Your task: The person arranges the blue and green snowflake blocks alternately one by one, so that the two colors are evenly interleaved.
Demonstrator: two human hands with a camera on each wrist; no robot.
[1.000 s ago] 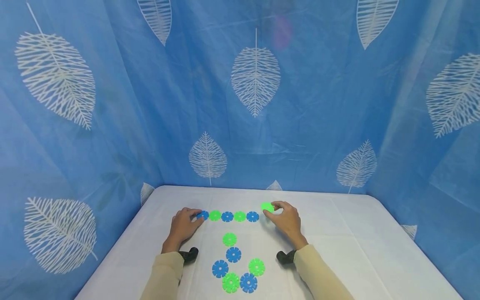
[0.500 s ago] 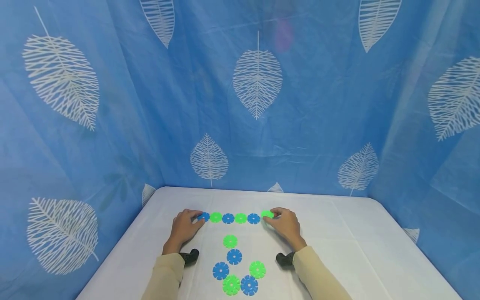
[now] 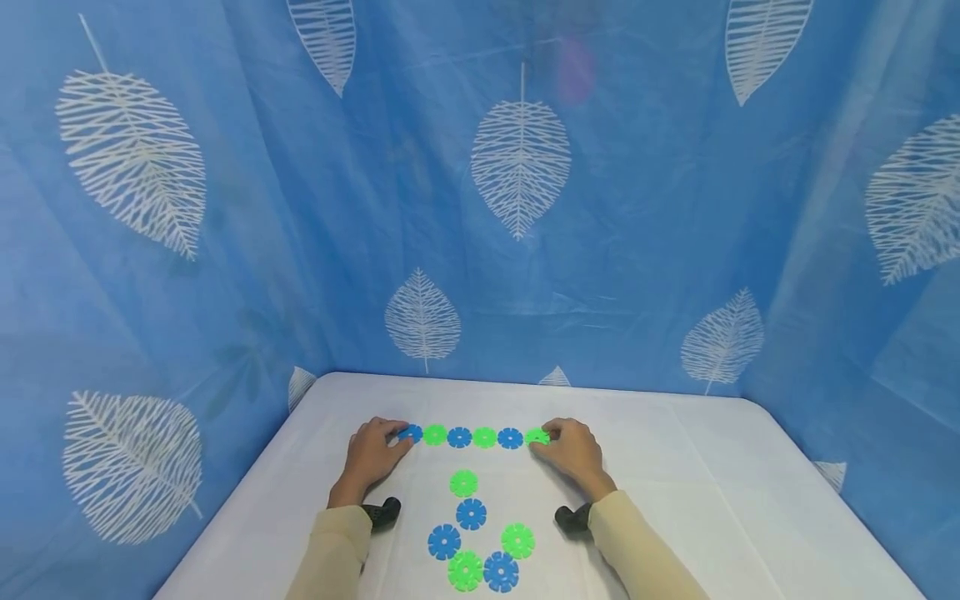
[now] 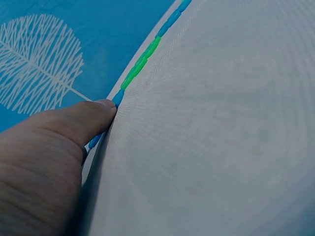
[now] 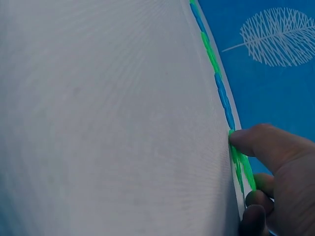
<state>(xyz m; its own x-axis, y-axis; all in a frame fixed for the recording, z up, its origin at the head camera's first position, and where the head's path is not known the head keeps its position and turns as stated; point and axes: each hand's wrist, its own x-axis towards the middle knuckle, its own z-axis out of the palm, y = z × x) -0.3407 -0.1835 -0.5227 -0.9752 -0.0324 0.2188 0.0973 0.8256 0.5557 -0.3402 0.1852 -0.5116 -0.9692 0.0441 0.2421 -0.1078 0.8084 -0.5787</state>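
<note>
Notched plastic discs, blue and green by turns, lie in a row across the table in the head view. My left hand (image 3: 372, 452) holds the blue disc (image 3: 406, 435) at the row's left end between thumb and fingers, partly covering it. At the right end, the green disc (image 3: 532, 432) is pinched by my right hand (image 3: 573, 450). Between them lie a green disc (image 3: 430, 434), a blue disc (image 3: 453, 436), another green disc (image 3: 480, 436) and another blue disc (image 3: 506, 437). The right wrist view shows my thumb (image 5: 251, 140) against the green disc (image 5: 248, 172).
Nearer me on the white table (image 3: 697, 517) are several loose discs, among them a green disc (image 3: 457, 482), a blue disc (image 3: 466, 512) and a green disc (image 3: 512, 539). A blue curtain (image 3: 615, 208) with white leaf prints surrounds the table's back and sides.
My right hand has brought the green disc down to the table, in line with the row's right end. My left hand stays on the blue disc.
</note>
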